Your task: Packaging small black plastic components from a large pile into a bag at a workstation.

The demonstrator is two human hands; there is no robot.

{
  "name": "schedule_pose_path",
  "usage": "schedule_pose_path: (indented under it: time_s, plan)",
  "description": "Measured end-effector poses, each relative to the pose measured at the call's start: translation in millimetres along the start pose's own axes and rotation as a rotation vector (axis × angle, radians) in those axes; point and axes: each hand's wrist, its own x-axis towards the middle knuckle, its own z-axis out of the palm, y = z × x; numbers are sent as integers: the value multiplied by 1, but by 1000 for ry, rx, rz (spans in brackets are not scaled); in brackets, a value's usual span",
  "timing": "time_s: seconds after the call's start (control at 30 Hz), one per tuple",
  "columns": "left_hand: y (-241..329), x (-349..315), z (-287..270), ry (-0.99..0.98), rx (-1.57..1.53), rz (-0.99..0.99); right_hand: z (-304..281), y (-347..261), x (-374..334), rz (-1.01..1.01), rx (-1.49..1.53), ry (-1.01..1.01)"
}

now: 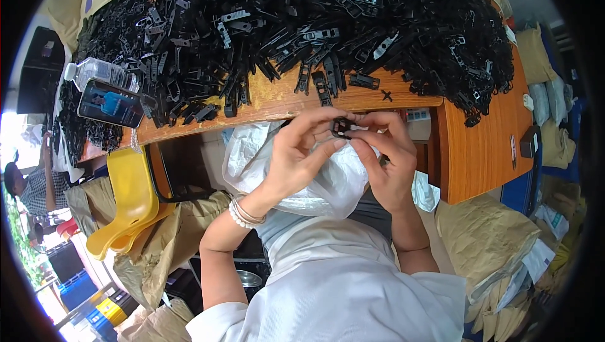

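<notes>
A small black plastic clip-like part (341,128) is held up between both hands, just off the table's near edge. My left hand (304,153) pinches it from the left with thumb and fingertips. From the right, the thumb and fingers of my right hand (389,156) close on the same part. Fingertips cover some of it, so its full shape is hidden. Beneath the hands a white plastic bag (252,153) lies open over my lap. Beyond them spreads a large heap of similar black plastic parts (271,21), with a few loose pieces (322,88) near the table edge.
The brown wooden table (482,153) bears the heap and a pen (513,152). At the left a phone (111,105) leans by a clear plastic bottle (101,74). A yellow chair (129,194) stands left; brown paper sacks (485,235) lie right.
</notes>
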Motion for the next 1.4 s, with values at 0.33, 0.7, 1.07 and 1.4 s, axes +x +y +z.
schedule_pose_path:
  time_s: [0.33, 0.7, 1.07, 1.4]
  plan:
    - [0, 27, -19, -10, 959, 300, 1, 20, -15, 370, 358, 27]
    - [-10, 52, -42, 20, 1385, 288, 5, 36, -11, 587, 532, 148]
    - [4, 29, -52, -43, 921, 125, 14, 34, -8, 444, 517, 44]
    - [12, 15, -38, 74, 108, -467, 23, 27, -7, 280, 261, 122]
